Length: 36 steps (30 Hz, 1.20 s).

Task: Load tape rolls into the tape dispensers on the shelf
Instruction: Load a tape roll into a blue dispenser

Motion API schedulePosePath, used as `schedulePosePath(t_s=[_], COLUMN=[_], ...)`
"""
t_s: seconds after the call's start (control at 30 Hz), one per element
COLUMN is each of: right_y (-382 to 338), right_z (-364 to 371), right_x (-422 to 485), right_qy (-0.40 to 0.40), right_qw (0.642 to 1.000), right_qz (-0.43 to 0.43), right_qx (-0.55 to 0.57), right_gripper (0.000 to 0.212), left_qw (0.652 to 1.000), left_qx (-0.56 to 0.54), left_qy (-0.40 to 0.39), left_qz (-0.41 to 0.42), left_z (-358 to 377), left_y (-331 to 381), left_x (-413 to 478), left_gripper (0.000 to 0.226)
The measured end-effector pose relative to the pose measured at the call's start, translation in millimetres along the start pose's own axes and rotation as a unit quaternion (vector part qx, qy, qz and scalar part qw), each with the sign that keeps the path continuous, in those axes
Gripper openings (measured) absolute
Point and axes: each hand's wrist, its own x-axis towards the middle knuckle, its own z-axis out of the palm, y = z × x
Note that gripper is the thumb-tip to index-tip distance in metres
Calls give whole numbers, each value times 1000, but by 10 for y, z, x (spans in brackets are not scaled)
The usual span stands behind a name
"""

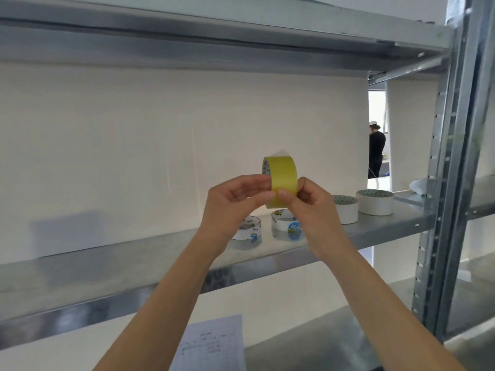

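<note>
Roll (282,178), yellow, upright, loose end

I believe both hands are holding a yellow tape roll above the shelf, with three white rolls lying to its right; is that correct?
Not quite: two white rolls lie there, not three. The head view shows the left hand and right hand holding the yellow tape roll above the shelf, with the nearer white roll and the farther white roll to its right.
</note>
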Motion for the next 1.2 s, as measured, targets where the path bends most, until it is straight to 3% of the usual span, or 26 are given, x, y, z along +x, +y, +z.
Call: schedulePosePath(t_s=[0.23,0.7,0.8,1.2], right_y=[23,110,132,171], right_z=[-38,404,683,2382], right_x=[-46,-144,-202,-559], right_qy=[-36,-98,-117,-231], right_qw=[999,992,988,960], right_qz=[-1,18,26,56], right_qx=[18,75,96,145], right_gripper=[20,23,35,29], left_qw=[1000,996,994,966], left_qx=[19,31,37,132], left_qy=[10,85,106,222], left_qz=[0,-8,-17,-30], left_z=[40,-314,-555,-2060], left_y=[-22,34,82,597], left_x=[-88,-328,-438,-1096], left_gripper=[36,21,19,18])
